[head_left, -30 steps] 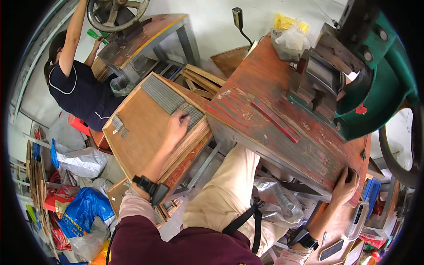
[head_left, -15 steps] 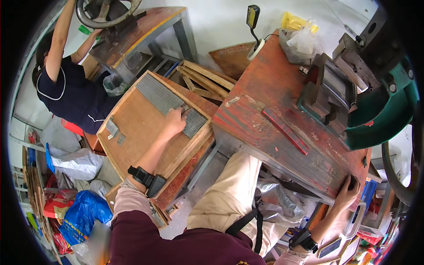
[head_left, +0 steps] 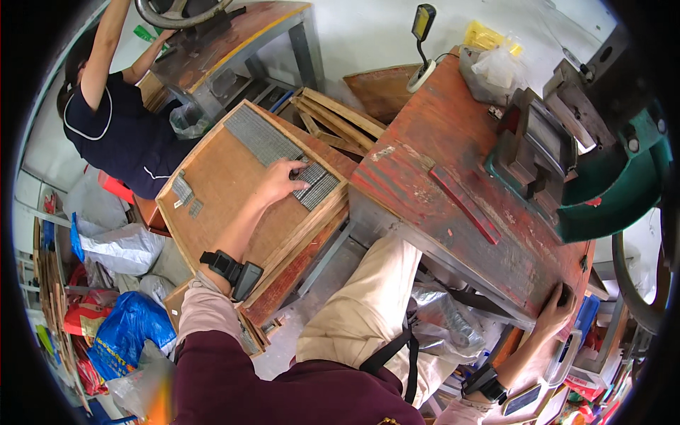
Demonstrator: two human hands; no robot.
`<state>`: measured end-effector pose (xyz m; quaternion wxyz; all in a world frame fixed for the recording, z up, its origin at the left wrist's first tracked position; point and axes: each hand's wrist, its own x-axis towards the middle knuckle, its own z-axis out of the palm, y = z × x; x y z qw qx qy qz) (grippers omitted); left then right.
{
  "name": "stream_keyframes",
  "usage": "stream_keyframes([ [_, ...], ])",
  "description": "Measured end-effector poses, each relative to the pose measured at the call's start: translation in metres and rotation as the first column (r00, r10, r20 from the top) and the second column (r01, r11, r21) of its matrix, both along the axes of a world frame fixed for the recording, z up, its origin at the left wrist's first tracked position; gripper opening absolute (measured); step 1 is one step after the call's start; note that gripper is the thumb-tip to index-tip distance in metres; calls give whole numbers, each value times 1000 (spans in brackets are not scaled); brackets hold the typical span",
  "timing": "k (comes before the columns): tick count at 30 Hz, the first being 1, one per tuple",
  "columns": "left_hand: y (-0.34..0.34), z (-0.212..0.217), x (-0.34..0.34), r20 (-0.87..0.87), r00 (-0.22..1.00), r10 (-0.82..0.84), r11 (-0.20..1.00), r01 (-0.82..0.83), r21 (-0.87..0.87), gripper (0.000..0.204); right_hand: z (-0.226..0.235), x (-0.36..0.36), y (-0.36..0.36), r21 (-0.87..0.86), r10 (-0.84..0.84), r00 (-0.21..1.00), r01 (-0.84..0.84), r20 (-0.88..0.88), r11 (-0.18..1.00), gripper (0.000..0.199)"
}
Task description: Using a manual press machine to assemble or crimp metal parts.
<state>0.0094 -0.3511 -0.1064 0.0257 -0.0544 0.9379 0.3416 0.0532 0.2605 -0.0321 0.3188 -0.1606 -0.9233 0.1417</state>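
A shallow wooden tray (head_left: 234, 180) at centre left bears rows of small grey metal pieces (head_left: 262, 138) along its far right side. My left hand (head_left: 278, 183) reaches over these rows, thumb and forefinger apart, fingertips touching the pieces near the tray's right edge. A few loose grey pieces (head_left: 183, 188) lie by the tray's left side. At the right end of the red-brown bench (head_left: 425, 149), my right hand (head_left: 556, 312) is closed around a black rounded, knob-like thing (head_left: 565, 294), mostly hidden by the fingers.
A green press (head_left: 616, 212) with metal blocks stands on the bench at right. A red bar (head_left: 464, 205) lies mid-bench; a small lamp (head_left: 423, 28) and a plastic bag (head_left: 489, 67) are behind. Another person (head_left: 127, 134) works at far left beside bags (head_left: 131, 333).
My left hand has shifted slightly along the rows, and its thumb and forefinger have spread apart. My right hand keeps its place. The whole view has turned a little.
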Motion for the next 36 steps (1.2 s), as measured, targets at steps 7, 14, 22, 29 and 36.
stream_keyframes([
  [7,27,13,0,-27,999,-43,977,37,-212,52,-3,2,3,2,16,1000,-16,-23,1000,27],
  [14,18,-1,5,-60,997,-52,947,30,-321,52,-5,1,-2,30,39,998,-37,-52,999,26],
  [22,-3,26,17,91,996,-26,930,-10,367,48,4,8,2,37,54,997,-52,-62,998,20],
  [29,113,148,32,-29,953,-302,846,282,452,54,6,2,-12,18,30,988,-28,-152,999,19],
  [36,315,170,-22,-233,491,-840,527,841,-127,48,46,29,-73,-235,568,814,-580,-123,780,61],
])
